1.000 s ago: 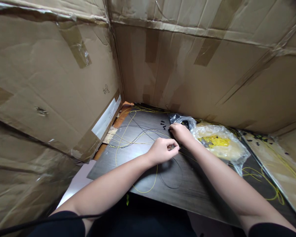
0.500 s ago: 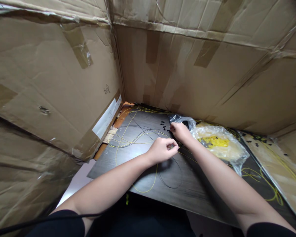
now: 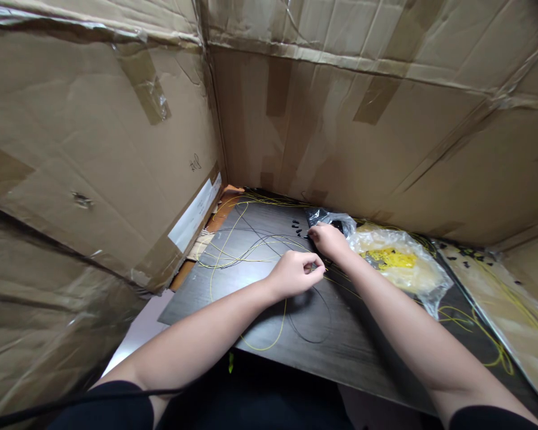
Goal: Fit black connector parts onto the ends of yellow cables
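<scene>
My left hand [image 3: 296, 273] is over the middle of the dark board, thumb and forefinger pinched on the tip of a thin yellow wire [image 3: 269, 349]. That wire loops loosely across the board beside a thin black wire [image 3: 311, 341]. Farther back, my right hand [image 3: 329, 240] has its fingertips pressed together at the board's surface, right beside several small black pieces [image 3: 295, 224]. Whatever lies between those fingertips is hidden. Just behind the right hand is a clear plastic bag [image 3: 348, 223] with black contents.
A larger clear bag [image 3: 424, 278] holding small yellow pieces [image 3: 397, 258] lies right of my right forearm. Coiled yellow wires [image 3: 497, 352] lie at the right. Tall cardboard walls [image 3: 296, 119] enclose the back and left. Black bits [image 3: 466, 257] are scattered on the taped panel at right.
Both hands stay almost where they were, still pinched. The right fingertips have shifted very slightly by the black pieces.
</scene>
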Demonstrator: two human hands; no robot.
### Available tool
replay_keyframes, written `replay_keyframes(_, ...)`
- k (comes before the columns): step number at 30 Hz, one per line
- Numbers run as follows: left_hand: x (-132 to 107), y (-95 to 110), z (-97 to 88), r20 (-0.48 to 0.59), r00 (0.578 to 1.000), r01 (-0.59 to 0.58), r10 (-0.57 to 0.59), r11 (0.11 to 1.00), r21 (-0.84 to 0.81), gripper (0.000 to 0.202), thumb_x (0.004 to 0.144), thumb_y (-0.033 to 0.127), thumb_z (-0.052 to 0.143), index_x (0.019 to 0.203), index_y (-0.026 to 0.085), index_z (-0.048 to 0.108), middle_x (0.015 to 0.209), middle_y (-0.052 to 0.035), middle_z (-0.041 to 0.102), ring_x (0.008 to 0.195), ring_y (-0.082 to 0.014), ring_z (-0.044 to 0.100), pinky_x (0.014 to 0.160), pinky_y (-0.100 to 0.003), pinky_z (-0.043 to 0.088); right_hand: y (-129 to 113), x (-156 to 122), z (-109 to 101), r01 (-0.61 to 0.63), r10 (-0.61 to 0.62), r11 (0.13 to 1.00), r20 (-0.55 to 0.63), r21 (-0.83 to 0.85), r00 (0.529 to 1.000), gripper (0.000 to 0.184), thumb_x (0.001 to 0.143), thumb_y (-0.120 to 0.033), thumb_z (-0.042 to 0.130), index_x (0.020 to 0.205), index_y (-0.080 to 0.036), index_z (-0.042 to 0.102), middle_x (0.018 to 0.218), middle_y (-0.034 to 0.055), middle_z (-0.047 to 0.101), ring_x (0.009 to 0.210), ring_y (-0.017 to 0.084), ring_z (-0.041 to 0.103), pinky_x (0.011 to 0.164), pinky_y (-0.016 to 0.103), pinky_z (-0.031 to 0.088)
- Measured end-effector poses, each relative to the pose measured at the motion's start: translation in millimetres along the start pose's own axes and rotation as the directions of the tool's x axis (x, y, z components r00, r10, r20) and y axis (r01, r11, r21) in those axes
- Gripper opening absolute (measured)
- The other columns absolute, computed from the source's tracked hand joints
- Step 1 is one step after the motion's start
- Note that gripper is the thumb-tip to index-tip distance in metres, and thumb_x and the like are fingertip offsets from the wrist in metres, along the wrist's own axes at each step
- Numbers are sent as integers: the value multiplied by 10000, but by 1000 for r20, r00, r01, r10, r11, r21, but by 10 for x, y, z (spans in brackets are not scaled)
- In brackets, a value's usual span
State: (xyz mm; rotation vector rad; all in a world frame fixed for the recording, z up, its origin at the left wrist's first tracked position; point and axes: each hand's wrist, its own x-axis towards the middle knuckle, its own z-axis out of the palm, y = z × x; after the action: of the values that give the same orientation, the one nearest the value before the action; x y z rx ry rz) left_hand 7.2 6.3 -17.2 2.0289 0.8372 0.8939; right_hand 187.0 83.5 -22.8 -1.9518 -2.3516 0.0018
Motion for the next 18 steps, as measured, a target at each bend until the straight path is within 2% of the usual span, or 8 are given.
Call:
replay_keyframes(7,-4,2,-5,-14,1000,-13,13,1000,-14,146,805,204,596,782,147,729,530,59,475,517,-75,400,568,-210,318,-54,-11,-35,7,-7,1000,0,-16,1000,279,930,-249,531,1129,-260,725,1094,83,680,936,226,654,728,270,452)
replay_keyframes(11,-7,16,-10,-4,1000,-7,7,1000,-18,146,808,205,597,782,145,728,533,56,480,521,-76,403,567,-209,318,-62,-18,11,13,-12,1000,-22,20,1000,227,927,-253,547,1037,-258,745,1066,77,669,895,216,652,713,269,448)
replay_keyframes(15,-10,30,-13,-5,1000,-3,3,1000,-20,148,811,209,599,782,145,729,537,53,490,525,-77,407,570,-209,323,-58,-34,36,16,-5,994,-99,107,995,184,902,-218,561,951,-217,739,1076,92,671,853,208,654,704,274,450)
replay_keyframes(18,-12,34,-14,-12,1000,-4,4,1000,-24,145,808,205,599,780,146,728,543,52,497,527,-77,407,573,-208,326,-42,-70,-6,29,14,976,-198,215,980,159,883,-204,574,946,-201,720,1023,83,702,890,215,658,771,292,462)
